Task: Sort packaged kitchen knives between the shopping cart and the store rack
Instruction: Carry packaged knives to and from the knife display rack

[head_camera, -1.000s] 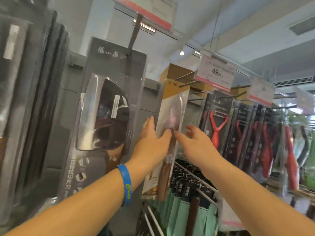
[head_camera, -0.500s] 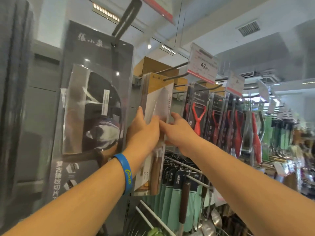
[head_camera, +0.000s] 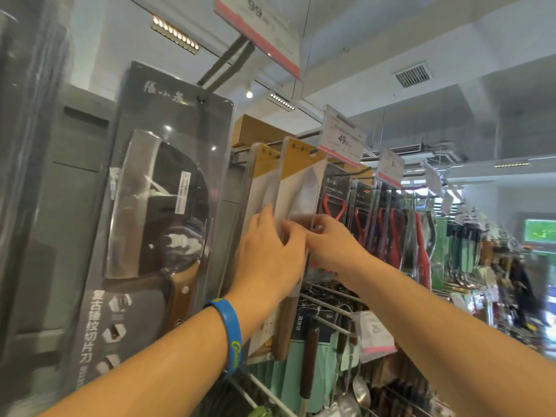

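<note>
Two bare hands meet on one package at the store rack, seen from the head camera. The left hand (head_camera: 267,260), with a blue rubber wristband (head_camera: 230,335) on its wrist, grips the left edge of a tall clear-plastic knife package with a mustard-yellow card header (head_camera: 301,173). Its thumb lies across the front and its fingers reach behind. The right hand (head_camera: 334,245) pinches the opposite edge, fingers curled round it. Holding both sides appears meant to keep the flat pack square while its header sits level with a thin metal rack peg (head_camera: 307,134). Whether the pack is going on or coming off cannot be told. The knife hangs upright inside, brown wooden handle down, partly hidden by the left hand. The shopping cart is out of view.

The count here is two yellow-headed packs: the held one in front and a second matching pack (head_camera: 261,176) just behind it to the left. One large dark-grey blister pack holding a broad steel cleaver (head_camera: 156,224) hangs from its own hook at left, near the hands but apart from them. Two price cards can be read, a white-and-red card marked 99 (head_camera: 258,28) overhead and one marked 49 (head_camera: 343,136) above the yellow packs. Further cards down the aisle are blurred. At least three black-carded packs of red-handled peelers (head_camera: 334,203) hang just to the right of the held pack.
</note>
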A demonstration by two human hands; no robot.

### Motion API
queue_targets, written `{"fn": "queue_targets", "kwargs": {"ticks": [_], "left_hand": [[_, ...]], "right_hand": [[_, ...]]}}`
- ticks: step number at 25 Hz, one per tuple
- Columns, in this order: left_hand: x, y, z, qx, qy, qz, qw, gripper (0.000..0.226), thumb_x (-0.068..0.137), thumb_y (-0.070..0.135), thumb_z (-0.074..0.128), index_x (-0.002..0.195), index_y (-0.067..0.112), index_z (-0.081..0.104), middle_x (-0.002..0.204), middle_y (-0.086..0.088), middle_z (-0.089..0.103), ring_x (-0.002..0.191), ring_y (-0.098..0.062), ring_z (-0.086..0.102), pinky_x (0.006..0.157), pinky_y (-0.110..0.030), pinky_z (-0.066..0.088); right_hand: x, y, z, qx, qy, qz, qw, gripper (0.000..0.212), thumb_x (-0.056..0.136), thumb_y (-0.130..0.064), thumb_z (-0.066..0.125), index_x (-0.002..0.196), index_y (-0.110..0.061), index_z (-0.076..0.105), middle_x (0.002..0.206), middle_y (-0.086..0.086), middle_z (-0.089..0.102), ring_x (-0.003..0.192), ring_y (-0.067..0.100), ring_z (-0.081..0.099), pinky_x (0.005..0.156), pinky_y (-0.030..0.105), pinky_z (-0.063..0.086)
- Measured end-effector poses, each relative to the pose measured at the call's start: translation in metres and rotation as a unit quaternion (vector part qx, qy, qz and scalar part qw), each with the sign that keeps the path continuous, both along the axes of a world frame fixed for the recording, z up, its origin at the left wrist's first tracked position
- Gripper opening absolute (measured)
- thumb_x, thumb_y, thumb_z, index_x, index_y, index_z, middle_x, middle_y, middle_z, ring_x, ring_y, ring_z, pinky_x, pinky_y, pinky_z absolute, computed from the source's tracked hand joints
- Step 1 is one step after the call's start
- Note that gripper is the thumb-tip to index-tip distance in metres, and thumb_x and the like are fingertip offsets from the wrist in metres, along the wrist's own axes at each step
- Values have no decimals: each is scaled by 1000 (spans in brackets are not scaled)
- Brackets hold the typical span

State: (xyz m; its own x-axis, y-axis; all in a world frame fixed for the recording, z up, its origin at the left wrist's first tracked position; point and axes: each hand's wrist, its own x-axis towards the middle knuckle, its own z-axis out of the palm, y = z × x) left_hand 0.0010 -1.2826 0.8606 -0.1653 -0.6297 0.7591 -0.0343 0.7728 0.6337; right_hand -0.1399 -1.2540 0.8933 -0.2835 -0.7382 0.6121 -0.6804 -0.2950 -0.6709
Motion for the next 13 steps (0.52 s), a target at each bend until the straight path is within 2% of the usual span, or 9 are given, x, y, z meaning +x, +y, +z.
{"fn": "queue_targets", "kwargs": {"ticks": [2,5,6,7,8,10,11,13], "left_hand": [[4,-7,4,1,16,-13,1000,60,99,44,47,154,28,27,156,3,34,139,-18,38,110,-33,31],[12,-22,10,19,39,-50,998,54,99,46,47,149,35,32,145,12,43,124,-7,45,100,-27,34],[11,-25,11,34,40,-67,996,49,99,47,47,146,38,37,138,14,48,120,-5,48,97,-28,39],[11,-27,10,44,41,-75,995,41,98,47,48,139,42,44,131,16,54,117,-7,53,93,-28,44],[10,-27,9,48,44,-76,995,33,98,47,48,131,45,49,123,17,60,112,-9,58,86,-29,47],[5,-25,6,37,61,-66,995,34,97,45,50,131,44,51,118,17,63,105,-11,62,80,-28,47],[4,-25,5,28,61,-54,996,36,98,44,49,134,43,49,122,15,63,105,-11,61,80,-28,47],[3,-26,4,8,45,-16,999,45,100,42,46,144,36,43,135,10,55,111,-12,57,87,-28,44]], "right_hand": [[0,0,4,8,-6,-18,1000,48,84,-59,74,115,-23,69,94,-5,77,70,1,72,51,15,50],[1,-7,5,15,-15,-20,1000,38,88,-60,71,93,-24,64,66,-20,69,51,-8,62,47,15,48],[4,-9,5,19,-7,-17,1000,37,91,-59,68,89,-23,62,60,-23,65,50,-9,59,50,15,47],[5,-11,4,22,-8,-3,1000,38,94,-58,65,95,-20,62,65,-22,67,57,-7,62,59,20,50],[7,-15,3,23,-23,14,999,41,96,-56,62,107,-16,62,80,-14,73,73,2,69,71,30,56],[9,-23,-1,28,-61,41,997,50,98,-56,60,130,-18,56,113,12,74,105,30,71,95,51,56],[9,-25,-3,30,-70,44,996,56,96,-59,60,136,-20,51,121,12,71,111,32,69,100,54,54],[9,-31,-6,32,-91,48,994,70,91,-65,61,144,-22,42,127,2,68,114,24,67,102,51,54]]}}
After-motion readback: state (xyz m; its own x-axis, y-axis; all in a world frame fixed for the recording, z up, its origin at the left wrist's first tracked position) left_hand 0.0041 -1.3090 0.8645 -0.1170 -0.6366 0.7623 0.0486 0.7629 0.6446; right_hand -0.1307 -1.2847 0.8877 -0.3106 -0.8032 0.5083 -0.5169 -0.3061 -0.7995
